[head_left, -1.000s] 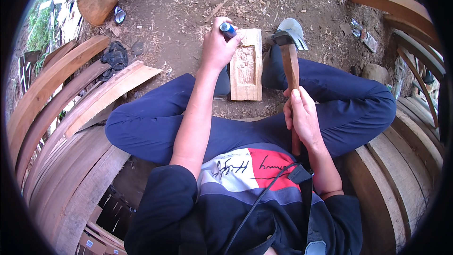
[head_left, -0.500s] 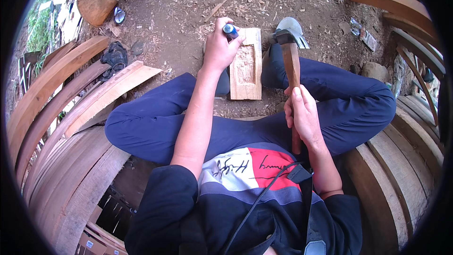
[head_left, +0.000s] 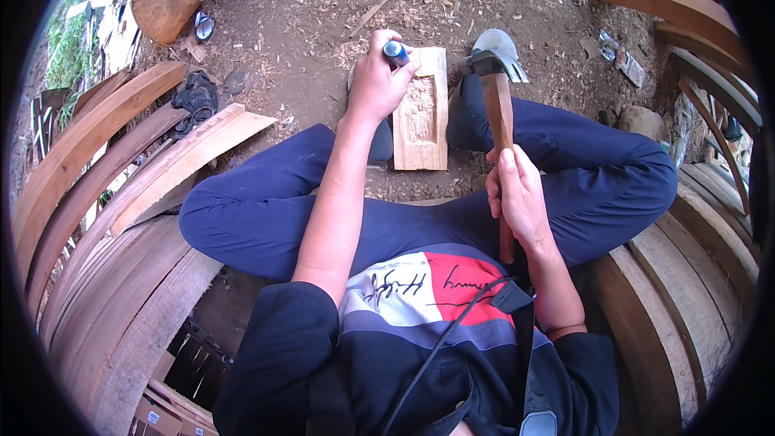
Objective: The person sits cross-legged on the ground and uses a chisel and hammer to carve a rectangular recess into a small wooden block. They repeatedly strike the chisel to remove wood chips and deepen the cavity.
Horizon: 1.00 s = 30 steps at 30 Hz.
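Note:
My left hand (head_left: 376,79) is closed around the blue handle of a chisel (head_left: 395,52), whose blade is hidden by my fingers. It rests by the upper left part of a pale wooden block (head_left: 421,157). A rough-bottomed rectangular recess (head_left: 421,109) is cut into that block, which stands between my feet. In my right hand (head_left: 519,194) is a hammer (head_left: 500,109), gripped around its wooden handle. The dark hammer head points away from me, over my right shoe (head_left: 499,48), apart from the block.
Curved wooden pieces (head_left: 105,161) lean at the left, with more at the right (head_left: 670,0). Wood chips litter the dirt floor (head_left: 307,32). A log stump (head_left: 166,8) stands far left, near a crumpled can (head_left: 204,26). Planks (head_left: 137,339) lie on both sides of me.

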{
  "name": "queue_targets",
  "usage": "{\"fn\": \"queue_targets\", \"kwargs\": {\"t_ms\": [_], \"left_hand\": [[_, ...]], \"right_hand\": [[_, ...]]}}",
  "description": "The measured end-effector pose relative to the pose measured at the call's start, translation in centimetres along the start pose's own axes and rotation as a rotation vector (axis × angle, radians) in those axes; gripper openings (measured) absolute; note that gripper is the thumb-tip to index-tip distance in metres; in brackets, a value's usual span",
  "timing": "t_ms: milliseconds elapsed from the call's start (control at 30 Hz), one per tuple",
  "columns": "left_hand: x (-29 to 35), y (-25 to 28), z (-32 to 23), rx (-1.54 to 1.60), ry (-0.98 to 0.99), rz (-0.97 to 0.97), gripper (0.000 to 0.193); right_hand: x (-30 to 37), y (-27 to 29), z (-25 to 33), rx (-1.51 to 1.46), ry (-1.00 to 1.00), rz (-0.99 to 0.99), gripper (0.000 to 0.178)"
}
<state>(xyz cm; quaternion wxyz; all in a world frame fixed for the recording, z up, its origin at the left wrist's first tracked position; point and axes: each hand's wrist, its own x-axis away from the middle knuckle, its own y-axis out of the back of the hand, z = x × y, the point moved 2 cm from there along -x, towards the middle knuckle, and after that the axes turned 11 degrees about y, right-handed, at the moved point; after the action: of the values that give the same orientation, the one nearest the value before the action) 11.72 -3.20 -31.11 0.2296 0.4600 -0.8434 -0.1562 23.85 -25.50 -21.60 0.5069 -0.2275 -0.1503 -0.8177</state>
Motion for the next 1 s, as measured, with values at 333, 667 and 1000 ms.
{"fn": "queue_targets", "kwargs": {"t_ms": [333,667,1000], "left_hand": [[0.05,-0.31,0.2,-0.027,-0.004,-0.023,0.042],[0.07,-0.05,-0.31,-0.056,-0.015,-0.048,0.042],[0.05,-0.21,0.12,-0.021,-0.038,-0.065,0.039]], "right_hand": [[-0.07,-0.06,0.1,0.009,-0.013,-0.004,0.038],[-0.07,-0.06,-0.01,-0.023,-0.008,-0.016,0.039],[-0.06,-0.18,0.04,-0.041,-0.006,-0.01,0.037]]}}
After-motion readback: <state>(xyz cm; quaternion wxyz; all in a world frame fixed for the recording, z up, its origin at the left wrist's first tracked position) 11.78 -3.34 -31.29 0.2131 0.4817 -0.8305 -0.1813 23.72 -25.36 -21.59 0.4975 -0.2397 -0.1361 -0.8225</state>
